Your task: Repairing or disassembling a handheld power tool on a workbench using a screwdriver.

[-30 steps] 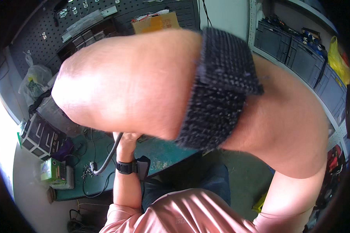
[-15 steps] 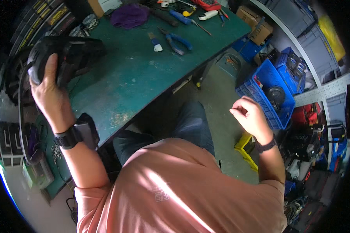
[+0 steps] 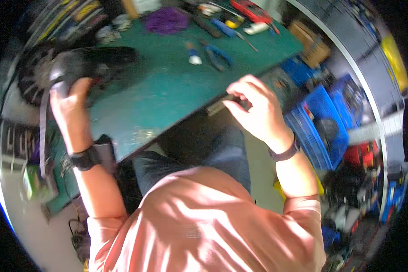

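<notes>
My left hand (image 3: 72,111) grips a bulky black object (image 3: 79,67), perhaps a tool, at the left of the green table (image 3: 145,95); blur hides its detail. Beside it is a dark round thing with spokes (image 3: 34,72). My right hand (image 3: 254,109) is raised over the table's front edge, fingers curved but apart, holding nothing visible. On the table beyond lie blue-handled pliers (image 3: 217,56), a small blue and white item (image 3: 194,56), a blue-handled screwdriver (image 3: 226,29) and a purple cloth (image 3: 165,21).
Red items (image 3: 249,11) sit at the table's back. Blue crates (image 3: 317,140) stand on the floor at the right, near a cardboard box (image 3: 313,47), a yellow object (image 3: 281,181) and shelving with grey bins (image 3: 340,27). My legs are below the table's front edge.
An arm filled the view a second ago; now both hands are lower. Since half a second ago, my right hand has risen leftward toward the table, its fingers spreading.
</notes>
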A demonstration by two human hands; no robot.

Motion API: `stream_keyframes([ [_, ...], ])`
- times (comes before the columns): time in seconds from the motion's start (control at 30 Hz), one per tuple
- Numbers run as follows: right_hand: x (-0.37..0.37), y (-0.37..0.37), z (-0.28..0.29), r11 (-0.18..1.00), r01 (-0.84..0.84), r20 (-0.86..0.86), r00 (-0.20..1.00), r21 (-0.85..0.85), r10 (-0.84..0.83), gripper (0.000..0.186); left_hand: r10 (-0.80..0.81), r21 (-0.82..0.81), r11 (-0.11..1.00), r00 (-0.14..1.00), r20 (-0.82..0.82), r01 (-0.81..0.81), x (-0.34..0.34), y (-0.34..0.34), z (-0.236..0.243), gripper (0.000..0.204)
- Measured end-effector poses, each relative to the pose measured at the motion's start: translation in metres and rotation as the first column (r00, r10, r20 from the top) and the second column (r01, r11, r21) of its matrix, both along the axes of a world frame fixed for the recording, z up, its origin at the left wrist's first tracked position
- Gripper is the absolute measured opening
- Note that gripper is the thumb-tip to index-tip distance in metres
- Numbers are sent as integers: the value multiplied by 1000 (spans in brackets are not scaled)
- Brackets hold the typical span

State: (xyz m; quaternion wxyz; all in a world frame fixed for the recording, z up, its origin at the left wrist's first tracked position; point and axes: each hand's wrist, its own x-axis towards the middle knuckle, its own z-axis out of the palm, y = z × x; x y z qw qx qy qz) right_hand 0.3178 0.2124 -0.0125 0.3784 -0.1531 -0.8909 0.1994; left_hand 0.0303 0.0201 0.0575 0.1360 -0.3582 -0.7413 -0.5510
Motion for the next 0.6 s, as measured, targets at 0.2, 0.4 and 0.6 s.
stream_keyframes([
  [0.2, -150, -30, 53, 928, -299, 131, 952, 221, 276, 79, -400, 150, 901, 913, -82, 408, -4, -4, -29, 78],
  [0.4, -199, -34, 45, 864, -436, -78, 881, 253, 467, 55, -446, 232, 868, 895, -24, 439, -7, -16, -34, 77],
  [0.6, -196, -36, 45, 880, -371, -80, 908, 297, 410, 51, -385, 170, 905, 921, -59, 389, -6, -14, -38, 75],
])
